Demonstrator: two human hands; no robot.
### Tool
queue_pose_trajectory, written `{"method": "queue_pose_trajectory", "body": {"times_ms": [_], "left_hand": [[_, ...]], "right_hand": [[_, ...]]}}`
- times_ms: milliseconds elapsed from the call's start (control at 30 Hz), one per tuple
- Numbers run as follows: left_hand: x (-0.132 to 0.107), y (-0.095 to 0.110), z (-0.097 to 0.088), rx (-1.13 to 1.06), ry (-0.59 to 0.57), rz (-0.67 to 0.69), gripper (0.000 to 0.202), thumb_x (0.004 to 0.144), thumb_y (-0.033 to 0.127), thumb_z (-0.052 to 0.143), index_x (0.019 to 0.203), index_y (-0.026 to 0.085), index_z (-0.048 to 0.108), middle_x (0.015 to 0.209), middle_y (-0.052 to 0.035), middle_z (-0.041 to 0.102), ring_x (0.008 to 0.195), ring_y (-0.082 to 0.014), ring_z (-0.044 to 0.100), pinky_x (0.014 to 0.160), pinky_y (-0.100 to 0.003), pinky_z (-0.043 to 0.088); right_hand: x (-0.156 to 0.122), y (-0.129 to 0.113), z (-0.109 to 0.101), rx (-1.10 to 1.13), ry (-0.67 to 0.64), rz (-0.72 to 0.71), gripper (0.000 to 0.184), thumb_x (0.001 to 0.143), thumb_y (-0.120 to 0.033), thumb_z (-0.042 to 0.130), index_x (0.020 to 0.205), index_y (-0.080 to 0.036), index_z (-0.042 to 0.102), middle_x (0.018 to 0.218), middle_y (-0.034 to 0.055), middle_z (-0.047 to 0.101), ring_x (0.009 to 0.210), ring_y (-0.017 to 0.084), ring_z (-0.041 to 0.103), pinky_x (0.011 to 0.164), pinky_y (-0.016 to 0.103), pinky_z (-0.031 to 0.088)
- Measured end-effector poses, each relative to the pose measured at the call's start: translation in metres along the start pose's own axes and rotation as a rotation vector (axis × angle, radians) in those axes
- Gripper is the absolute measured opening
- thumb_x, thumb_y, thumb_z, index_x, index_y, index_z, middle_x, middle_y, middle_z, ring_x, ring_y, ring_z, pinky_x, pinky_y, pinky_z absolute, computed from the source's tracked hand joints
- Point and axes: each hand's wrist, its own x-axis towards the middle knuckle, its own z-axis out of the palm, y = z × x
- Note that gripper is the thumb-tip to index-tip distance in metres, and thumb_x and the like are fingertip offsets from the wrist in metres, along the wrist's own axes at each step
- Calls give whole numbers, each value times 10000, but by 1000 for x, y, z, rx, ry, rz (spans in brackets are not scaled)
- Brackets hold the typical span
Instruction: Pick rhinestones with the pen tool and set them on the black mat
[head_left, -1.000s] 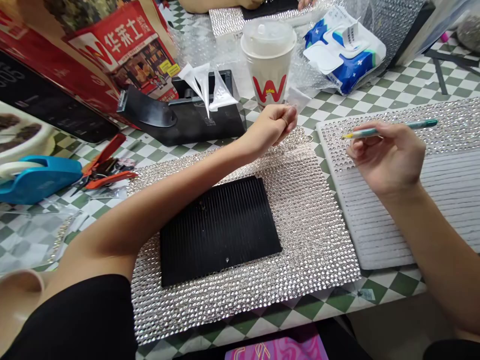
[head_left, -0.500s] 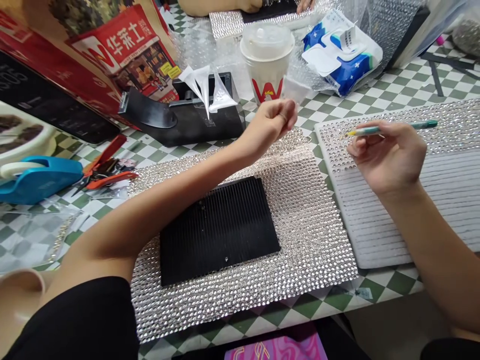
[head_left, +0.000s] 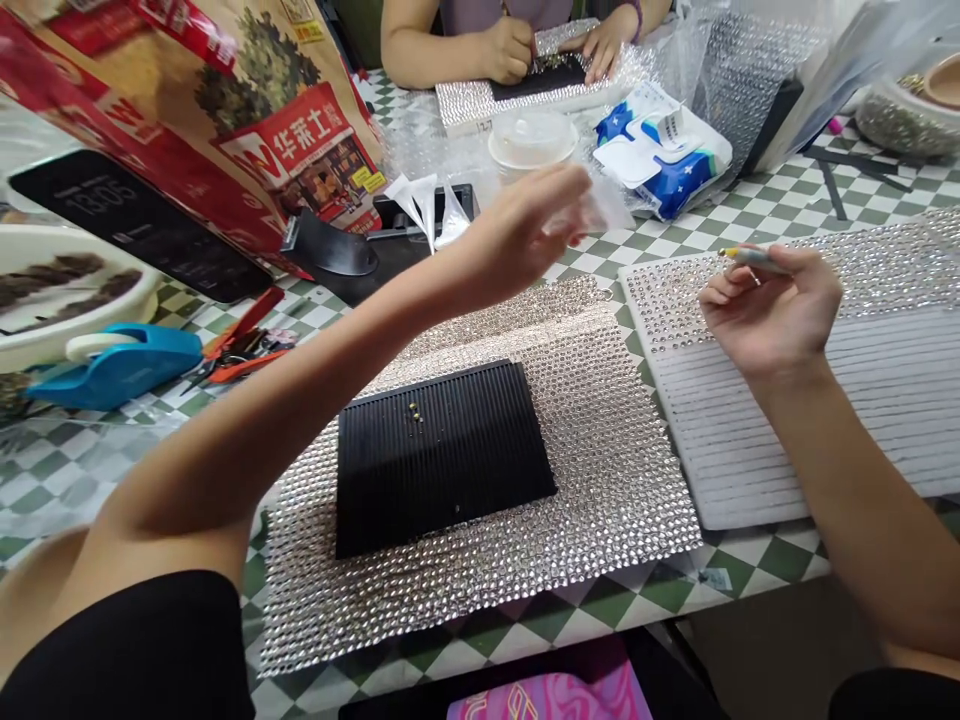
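My left hand (head_left: 536,225) reaches across above the black ridged tray (head_left: 450,465), fingers closed on a small clear plastic bag (head_left: 609,205). Several tiny pale stones (head_left: 414,412) lie on the tray, with a single one near its front edge. Under the tray is a sheet of silver rhinestones (head_left: 600,430). My right hand (head_left: 776,310) is palm up and holds a slim pen-like stick (head_left: 757,259) with a yellow tip. Below that hand is a white board (head_left: 750,430), ridged with lines and partly covered in rhinestones.
Behind my left hand stand a lidded paper cup (head_left: 532,140) and a wipes pack (head_left: 664,150). At left are a paper food bag (head_left: 300,130), a phone (head_left: 135,220), a blue tape dispenser (head_left: 120,365) and red-handled pliers (head_left: 240,350). Across the table, another person's hands (head_left: 510,50) work on a similar tray.
Several tiny stones have appeared on the black tray. My left hand has tilted over with the bag. The stick in my right hand now points more toward the camera. The view has shifted up and left.
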Motion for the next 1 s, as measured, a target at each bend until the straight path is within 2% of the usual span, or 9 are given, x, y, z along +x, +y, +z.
{"method": "queue_pose_trajectory", "body": {"times_ms": [100, 167, 233, 367, 500, 600, 733, 867, 1000], "left_hand": [[30, -13, 16, 34, 45, 135, 260, 895, 194, 364, 1129, 128, 453, 1070, -79, 537, 965, -134, 488, 884, -252, 368], [45, -21, 26, 95, 68, 142, 295, 870, 122, 352, 1143, 101, 463, 1142, -87, 510, 1000, -133, 488, 886, -233, 366], [51, -26, 32, 169, 30, 113, 335, 872, 90, 296, 1163, 98, 462, 1193, -85, 484, 1023, -128, 483, 879, -222, 365], [37, -28, 38, 309, -108, -60, 311, 893, 142, 263, 1057, 64, 516, 1061, -132, 541, 978, -193, 508, 824, -291, 389], [20, -33, 47, 343, -228, -156, 334, 899, 265, 311, 934, 36, 551, 929, -172, 548, 874, -238, 531, 789, -357, 394], [21, -39, 50, 346, -261, -187, 388, 915, 342, 280, 968, 62, 543, 953, -166, 544, 865, -230, 522, 774, -352, 398], [35, -39, 51, 342, -245, -217, 474, 925, 414, 231, 985, 55, 536, 915, -179, 549, 791, -225, 522, 717, -356, 406], [55, -21, 60, 330, -138, -107, 435, 937, 343, 223, 1123, 40, 474, 1101, -198, 477, 981, -240, 475, 876, -359, 357], [81, -4, 83, 290, -230, 65, 362, 926, 298, 313, 1134, 65, 495, 1133, -152, 488, 1045, -203, 451, 938, -291, 326]], "right_hand": [[2, 2, -3, -9, -12, -8, 92, 611, -265, 515, 609, -187, 565, 565, -16, 469, 519, 61, 361, 517, 262, 260], [4, 3, -4, -18, -16, -10, 79, 607, -272, 532, 617, -207, 576, 570, -20, 483, 515, 63, 360, 512, 258, 267], [5, 4, -5, -20, -3, -14, 62, 603, -270, 543, 612, -222, 582, 584, -24, 503, 515, 65, 359, 501, 252, 274], [6, -5, -7, 13, 29, -17, 37, 603, -259, 553, 599, -228, 574, 584, -24, 526, 516, 68, 358, 484, 246, 287], [11, -28, -14, 130, 33, -131, 61, 584, -244, 542, 602, -191, 567, 537, -26, 489, 482, 42, 331, 470, 240, 280], [14, -45, -23, 200, 77, -211, 102, 607, -254, 495, 571, -170, 541, 524, -22, 489, 464, 26, 324, 456, 237, 282], [15, -62, -34, 333, 131, -216, 84, 647, -207, 474, 575, -211, 518, 526, -20, 540, 464, 42, 361, 446, 240, 315], [14, -79, -49, 417, 79, -197, 137, 725, -230, 413, 654, -212, 528, 517, -25, 562, 461, 46, 410, 436, 221, 362], [17, -96, -69, 411, 178, -221, 172, 737, -242, 385, 676, -201, 540, 497, -27, 554, 431, 46, 413, 408, 217, 346]]}}
